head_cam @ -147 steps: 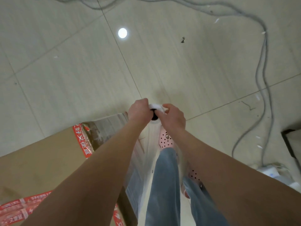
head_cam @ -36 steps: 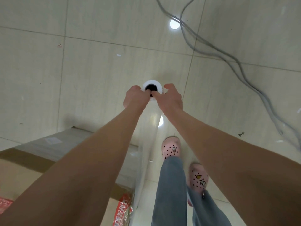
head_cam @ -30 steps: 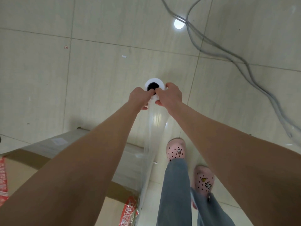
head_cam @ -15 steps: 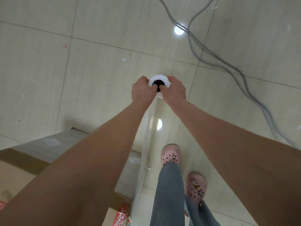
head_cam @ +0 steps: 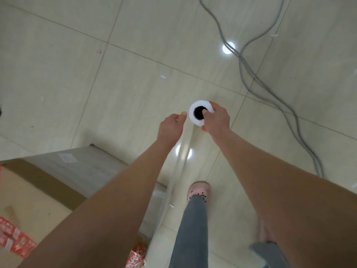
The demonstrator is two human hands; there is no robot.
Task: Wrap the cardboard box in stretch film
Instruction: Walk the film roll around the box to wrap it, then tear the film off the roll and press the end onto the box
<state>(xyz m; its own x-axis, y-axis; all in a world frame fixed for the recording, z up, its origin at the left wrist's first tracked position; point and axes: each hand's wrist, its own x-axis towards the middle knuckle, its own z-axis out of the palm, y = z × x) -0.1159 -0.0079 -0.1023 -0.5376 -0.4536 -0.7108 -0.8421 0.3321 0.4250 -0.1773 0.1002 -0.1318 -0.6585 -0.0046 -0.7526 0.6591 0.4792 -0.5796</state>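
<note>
**While the right hand [head_cam: 217, 120] grips, the left hand [head_cam: 171, 128] hangs free**

Where the thumb hooks into the core, I see the right fingers clamped round the film roll [head_cam: 192, 114] at centre frame. The left fingers curl loosely just beside it, holding nothing. The stretch film [head_cam: 179, 171] runs down to the cardboard box [head_cam: 38, 190], lower left.
</note>
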